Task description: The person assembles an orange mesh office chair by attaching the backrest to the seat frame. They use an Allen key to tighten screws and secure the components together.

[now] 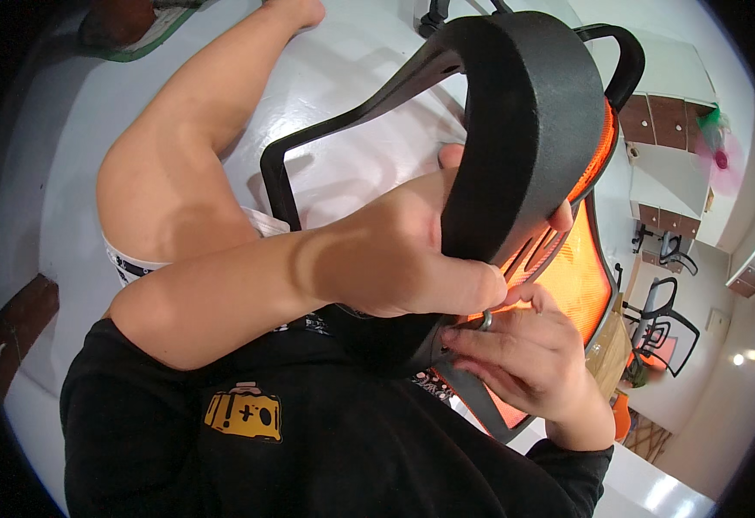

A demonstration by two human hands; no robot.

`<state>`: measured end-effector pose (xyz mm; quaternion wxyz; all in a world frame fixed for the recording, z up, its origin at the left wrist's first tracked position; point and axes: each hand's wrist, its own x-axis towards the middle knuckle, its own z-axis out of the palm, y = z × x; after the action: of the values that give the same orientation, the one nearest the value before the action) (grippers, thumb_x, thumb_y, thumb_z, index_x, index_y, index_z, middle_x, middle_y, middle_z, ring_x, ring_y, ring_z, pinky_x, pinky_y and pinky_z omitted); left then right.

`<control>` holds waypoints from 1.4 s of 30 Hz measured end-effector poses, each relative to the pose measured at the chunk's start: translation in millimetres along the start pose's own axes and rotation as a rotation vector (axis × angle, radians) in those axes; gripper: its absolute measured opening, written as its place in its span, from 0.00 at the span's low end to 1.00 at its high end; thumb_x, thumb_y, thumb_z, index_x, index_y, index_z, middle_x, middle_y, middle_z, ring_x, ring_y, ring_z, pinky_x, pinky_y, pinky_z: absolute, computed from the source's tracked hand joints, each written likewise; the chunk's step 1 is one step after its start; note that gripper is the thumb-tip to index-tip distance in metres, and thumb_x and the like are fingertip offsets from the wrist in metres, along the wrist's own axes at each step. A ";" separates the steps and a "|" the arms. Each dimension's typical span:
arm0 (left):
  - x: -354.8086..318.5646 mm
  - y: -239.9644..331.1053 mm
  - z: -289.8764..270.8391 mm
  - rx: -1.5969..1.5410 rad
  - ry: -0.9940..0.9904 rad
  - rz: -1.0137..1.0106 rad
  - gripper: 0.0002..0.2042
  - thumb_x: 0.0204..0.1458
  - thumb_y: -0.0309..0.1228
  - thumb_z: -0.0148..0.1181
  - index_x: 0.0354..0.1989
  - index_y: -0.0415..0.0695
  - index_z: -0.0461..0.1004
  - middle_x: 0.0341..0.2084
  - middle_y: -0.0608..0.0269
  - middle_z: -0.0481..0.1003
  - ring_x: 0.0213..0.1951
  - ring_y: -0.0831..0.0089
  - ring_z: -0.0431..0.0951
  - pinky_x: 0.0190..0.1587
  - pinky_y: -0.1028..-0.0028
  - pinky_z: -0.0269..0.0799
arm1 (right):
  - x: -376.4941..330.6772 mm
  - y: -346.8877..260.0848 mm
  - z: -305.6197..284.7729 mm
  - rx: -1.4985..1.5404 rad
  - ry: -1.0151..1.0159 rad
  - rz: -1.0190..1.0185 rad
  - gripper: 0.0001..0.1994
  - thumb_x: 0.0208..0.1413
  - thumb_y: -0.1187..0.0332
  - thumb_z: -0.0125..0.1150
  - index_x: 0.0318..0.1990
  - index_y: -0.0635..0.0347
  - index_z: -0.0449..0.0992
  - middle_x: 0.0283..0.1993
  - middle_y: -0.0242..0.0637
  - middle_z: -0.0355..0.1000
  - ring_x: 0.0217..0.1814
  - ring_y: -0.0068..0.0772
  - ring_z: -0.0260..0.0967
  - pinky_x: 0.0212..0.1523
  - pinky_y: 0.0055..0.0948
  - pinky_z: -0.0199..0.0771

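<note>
An office chair with an orange mesh panel (580, 281) and black plastic frame lies tilted against my lap. Its wide, curved black armrest (524, 112) rises in front of me. My left hand (403, 259) wraps round the lower part of this armrest, thumb on the near side and a fingertip showing past its right edge. Close below that thumb, my right hand (524, 345) has its fingers pinched together against the black part. A small silvery metal piece (485, 320) shows at those fingers; whether it is a ring or a tool I cannot tell. The fingertips' contact point is partly hidden.
My bare bent leg (179, 164) stretches over the pale floor (343, 95) at left. Another black-framed chair (658, 332) stands far right, near an orange seat (621, 417). Brown-fronted cabinets (667, 119) and a pink fan (721, 160) are farther back.
</note>
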<state>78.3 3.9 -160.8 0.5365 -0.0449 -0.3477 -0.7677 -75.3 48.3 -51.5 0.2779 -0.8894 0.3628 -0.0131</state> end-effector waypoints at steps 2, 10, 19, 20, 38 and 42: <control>0.4 0.0 1.5 0.005 0.006 0.017 0.23 0.40 0.19 0.53 0.49 0.36 0.61 0.43 0.60 0.66 0.45 0.73 0.66 0.51 0.72 0.61 | 2.3 1.0 0.2 -0.065 0.037 -0.011 0.10 0.38 0.72 0.67 0.30 0.59 0.74 0.22 0.32 0.66 0.23 0.31 0.65 0.30 0.28 0.64; 0.2 -5.6 -2.3 0.090 -0.006 0.039 0.24 0.38 0.19 0.53 0.49 0.37 0.61 0.43 0.61 0.66 0.46 0.74 0.66 0.50 0.73 0.61 | 3.1 5.8 12.7 0.114 0.222 0.091 0.11 0.34 0.73 0.69 0.27 0.60 0.72 0.25 0.34 0.68 0.26 0.33 0.68 0.30 0.28 0.66; -0.2 -1.5 -2.4 0.040 0.005 -0.019 0.22 0.37 0.24 0.53 0.47 0.38 0.63 0.38 0.63 0.67 0.42 0.76 0.66 0.47 0.75 0.62 | -9.5 13.8 35.3 0.313 0.467 0.248 0.14 0.37 0.78 0.67 0.32 0.63 0.68 0.29 0.39 0.69 0.29 0.32 0.69 0.28 0.26 0.68; 0.1 -1.4 -2.1 0.046 0.006 -0.012 0.22 0.37 0.24 0.53 0.47 0.38 0.63 0.38 0.63 0.67 0.42 0.76 0.66 0.47 0.75 0.62 | -10.6 13.2 35.0 0.309 0.507 0.247 0.14 0.38 0.79 0.66 0.33 0.64 0.67 0.29 0.39 0.69 0.29 0.31 0.69 0.29 0.25 0.68; 1.4 -2.1 -3.6 0.071 0.000 0.036 0.22 0.37 0.25 0.53 0.46 0.37 0.63 0.39 0.62 0.66 0.40 0.75 0.66 0.44 0.74 0.64 | 7.3 20.1 -4.5 -0.078 0.298 -0.046 0.09 0.33 0.76 0.64 0.28 0.55 0.79 0.29 0.30 0.64 0.29 0.25 0.63 0.25 0.20 0.63; 4.0 -0.6 -5.3 0.101 -0.031 0.048 0.22 0.37 0.26 0.53 0.45 0.37 0.63 0.38 0.61 0.66 0.39 0.75 0.66 0.44 0.75 0.64 | 10.2 19.2 -8.5 -0.127 0.279 -0.074 0.08 0.33 0.76 0.64 0.26 0.56 0.79 0.28 0.29 0.64 0.28 0.26 0.63 0.25 0.23 0.61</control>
<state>77.7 -2.3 -163.3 0.5511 -0.0381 -0.3928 -0.7352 -82.0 26.4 -55.8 0.1673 -0.9075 0.3649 -0.1240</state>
